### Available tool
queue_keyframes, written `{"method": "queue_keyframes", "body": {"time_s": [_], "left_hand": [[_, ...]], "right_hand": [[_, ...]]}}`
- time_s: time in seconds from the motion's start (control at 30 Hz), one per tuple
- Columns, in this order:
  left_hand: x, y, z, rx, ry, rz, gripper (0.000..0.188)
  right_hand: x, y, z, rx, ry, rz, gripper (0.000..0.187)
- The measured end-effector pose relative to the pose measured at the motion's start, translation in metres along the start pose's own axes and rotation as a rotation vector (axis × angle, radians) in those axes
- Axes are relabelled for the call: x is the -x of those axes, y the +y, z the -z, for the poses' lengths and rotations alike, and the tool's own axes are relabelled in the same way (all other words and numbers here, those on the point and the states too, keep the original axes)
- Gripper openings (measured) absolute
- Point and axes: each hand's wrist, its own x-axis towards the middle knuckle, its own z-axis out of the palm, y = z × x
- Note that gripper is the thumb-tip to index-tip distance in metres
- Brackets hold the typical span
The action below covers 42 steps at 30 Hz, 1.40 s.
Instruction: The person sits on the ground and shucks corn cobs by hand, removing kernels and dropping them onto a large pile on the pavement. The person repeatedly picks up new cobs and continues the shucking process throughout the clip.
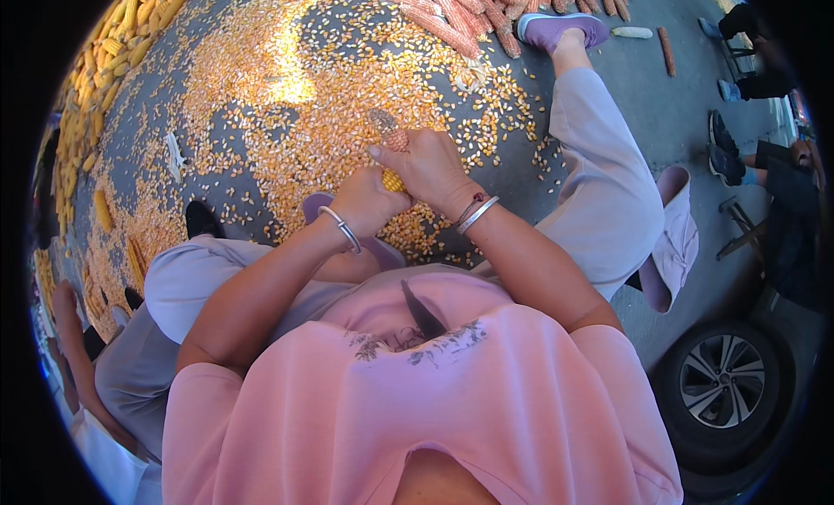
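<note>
Close together over the ground, both my hands are closed. My left hand point(361, 201) grips an ear of corn point(394, 180), whose yellow kernels show in the gap between the hands. My right hand point(433, 170) is wrapped round a bare reddish corncob point(395, 140), its tip poking out past the thumb. The fingers hide most of both pieces, and I cannot tell whether they are joined. Loose yellow kernels point(321, 140) lie spread on the dark ground beneath and beyond my hands.
Stripped red cobs point(443, 27) are heaped at the far middle, beside my shoe point(560, 32). Unshelled yellow ears point(117, 49) are piled at the far left. Another person's arm point(82, 357) is at the left. A car wheel point(721, 381) stands at the right, near other people's feet point(725, 149).
</note>
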Motion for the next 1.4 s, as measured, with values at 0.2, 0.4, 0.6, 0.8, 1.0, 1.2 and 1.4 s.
{"method": "queue_keyframes", "body": {"time_s": [0.2, 0.4, 0.6, 0.8, 1.0, 1.2, 1.4], "left_hand": [[0.006, -0.001, -0.008, -0.389, 0.139, -0.114, 0.037], [-0.012, -0.021, -0.009, 0.098, 0.047, -0.228, 0.044], [-0.008, -0.015, -0.004, 0.05, 0.034, -0.045, 0.048], [0.005, -0.004, -0.01, -0.39, 0.141, -0.124, 0.045], [0.002, -0.003, -0.003, -0.295, 0.101, -0.125, 0.042], [-0.007, -0.007, -0.009, 0.222, 0.08, -0.311, 0.048], [-0.001, -0.008, -0.008, -0.214, 0.112, -0.075, 0.041]], "right_hand": [[-0.01, 0.016, 0.014, -0.197, -0.114, -0.253, 0.057], [0.011, -0.012, 0.034, -0.132, -0.181, -0.085, 0.06], [0.001, -0.013, 0.009, 0.067, -0.04, -0.035, 0.053], [-0.022, 0.008, 0.014, 0.089, -0.231, -0.082, 0.054], [-0.016, 0.016, 0.023, -0.394, -0.188, -0.289, 0.061], [0.009, -0.024, 0.042, -0.061, -0.21, -0.018, 0.06], [-0.011, -0.001, 0.006, 0.159, -0.111, -0.033, 0.054]]}}
